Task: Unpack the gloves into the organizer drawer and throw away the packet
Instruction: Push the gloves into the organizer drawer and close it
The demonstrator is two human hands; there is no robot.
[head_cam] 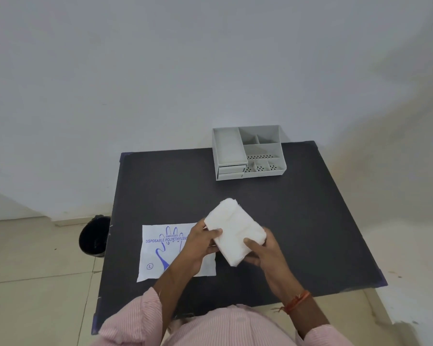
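A folded white stack of gloves [235, 228] is held above the dark table [298, 221] by both hands. My left hand [200, 243] grips its left edge, thumb on top. My right hand [263, 250] grips its lower right end. The flat white packet [158, 253] with a blue hand print lies on the table at the left, partly under my left hand. The grey organizer [248, 152] stands at the table's far edge, its two small drawers [231, 171] at the front left looking shut.
A black bin [94, 236] stands on the tiled floor just left of the table. A white wall rises behind the table. The organizer has several open compartments on top.
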